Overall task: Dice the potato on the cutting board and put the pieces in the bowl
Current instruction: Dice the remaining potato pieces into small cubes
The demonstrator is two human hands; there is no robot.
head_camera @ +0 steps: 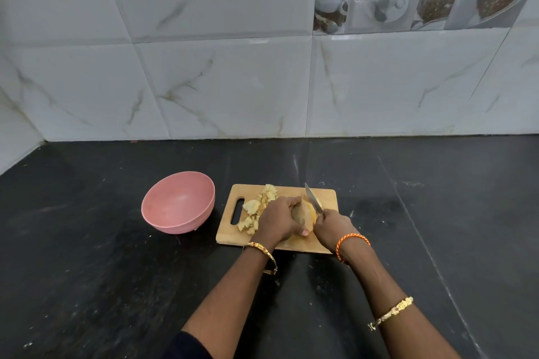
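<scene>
Potato point(302, 217) under left hand point(275, 220) grip

The cutting board point(326, 198) lies on the counter point(102, 256). The bowl point(178, 203) stands just left of it. The potato point(302, 217) sits on the board's middle, cut pieces point(256, 210) on its left part.

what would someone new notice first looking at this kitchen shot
Two hands meet over a wooden cutting board at centre: the left hand holds a potato while the right hand grips a knife. Left of them, cut potato pieces lie piled, and a pink bowl sits on the dark counter.
</scene>
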